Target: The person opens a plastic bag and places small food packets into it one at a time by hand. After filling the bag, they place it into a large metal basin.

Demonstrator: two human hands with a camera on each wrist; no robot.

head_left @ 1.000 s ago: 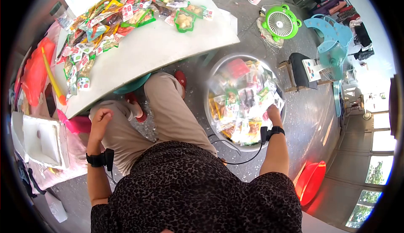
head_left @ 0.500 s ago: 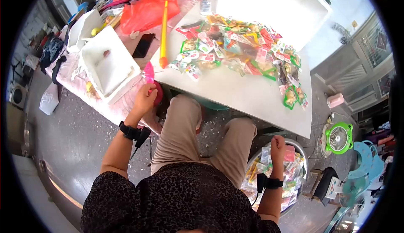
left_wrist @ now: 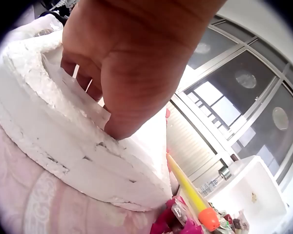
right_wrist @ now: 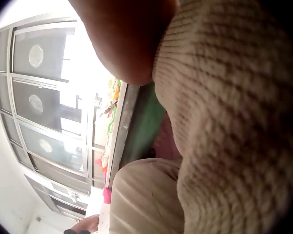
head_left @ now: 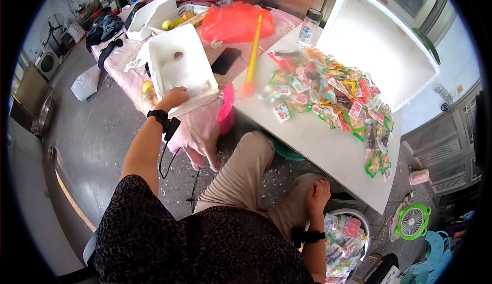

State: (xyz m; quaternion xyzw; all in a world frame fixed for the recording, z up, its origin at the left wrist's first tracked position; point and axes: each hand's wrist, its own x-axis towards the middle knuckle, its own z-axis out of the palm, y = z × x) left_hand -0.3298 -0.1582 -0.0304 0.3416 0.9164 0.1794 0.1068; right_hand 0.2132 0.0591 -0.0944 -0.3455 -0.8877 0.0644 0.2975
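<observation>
My left hand [head_left: 174, 98] is at the near rim of a white foam box [head_left: 185, 48] on the pink cloth. In the left wrist view its fingers [left_wrist: 80, 78] reach down over the rim, beside a strip of translucent film [left_wrist: 78, 92] along the inner wall, and the thumb tip is at the rim. I cannot tell whether the fingers grip anything. Resting on the thigh beside the table, my right hand [head_left: 319, 197] holds nothing. A brownish round spot [head_left: 178, 56] marks the box's inside.
Small snack packets [head_left: 338, 94] are heaped on the white table [head_left: 318, 150], before a large foam box [head_left: 379, 43]. A yellow stick [head_left: 253, 53], a bottle [head_left: 309, 26], a phone [head_left: 225, 61] and a red bag [head_left: 230, 21] lie around. A metal basin [head_left: 365, 232] of packets stands at lower right.
My right hand has come up out of the basin of packets onto my thigh. The left hand has moved from my lap to the foam box; the view has turned left.
</observation>
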